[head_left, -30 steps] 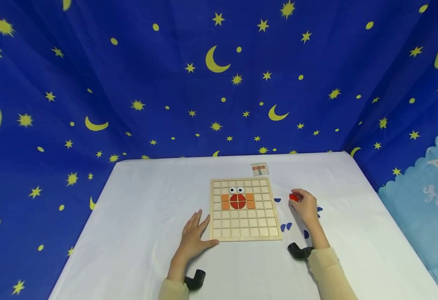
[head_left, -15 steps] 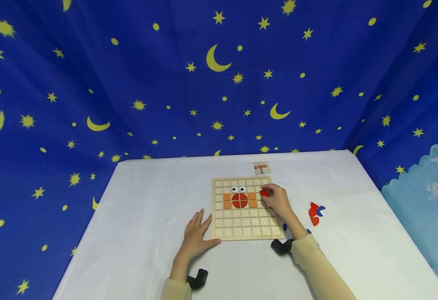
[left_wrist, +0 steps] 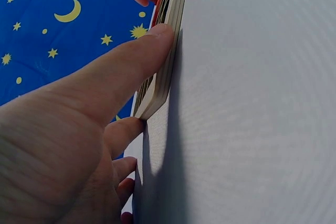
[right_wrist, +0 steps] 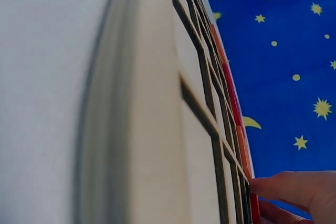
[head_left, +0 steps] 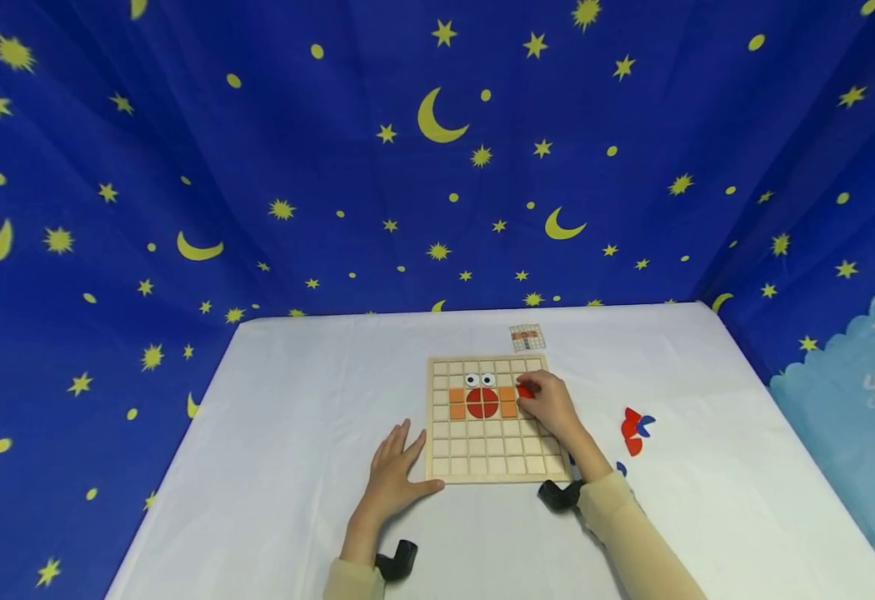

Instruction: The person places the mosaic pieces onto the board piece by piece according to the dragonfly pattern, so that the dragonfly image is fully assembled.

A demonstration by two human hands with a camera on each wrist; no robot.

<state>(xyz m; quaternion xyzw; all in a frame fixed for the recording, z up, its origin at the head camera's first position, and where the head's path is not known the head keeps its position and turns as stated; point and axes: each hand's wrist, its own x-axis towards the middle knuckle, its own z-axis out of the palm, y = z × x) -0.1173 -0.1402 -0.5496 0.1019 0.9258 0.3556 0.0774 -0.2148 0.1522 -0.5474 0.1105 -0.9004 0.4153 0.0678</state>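
A square wooden grid board (head_left: 501,468) lies on the white table. It carries two eye pieces (head_left: 480,380), a red disc of quarter pieces (head_left: 482,403) and orange squares (head_left: 457,404) on both sides. My right hand (head_left: 555,408) is over the board's right part, pinching a red piece (head_left: 525,391) beside the right-hand orange squares. Fingers spread, my left hand (head_left: 392,482) stays at the near left corner. In the left wrist view its thumb (left_wrist: 149,45) rests on the board's edge. The right wrist view shows my right fingertips (right_wrist: 262,184) at the grid surface.
Several loose red pieces (head_left: 632,429) and a blue piece (head_left: 645,426) lie right of the board. Another blue piece (head_left: 621,468) shows near my right forearm. A small pattern card (head_left: 527,337) lies behind the board. A starry blue cloth (head_left: 377,183) hangs behind the table.
My right hand has carried the red piece leftward from the table onto the board's right side. Loose red pieces at the right are now visible. My left hand has stayed in place.
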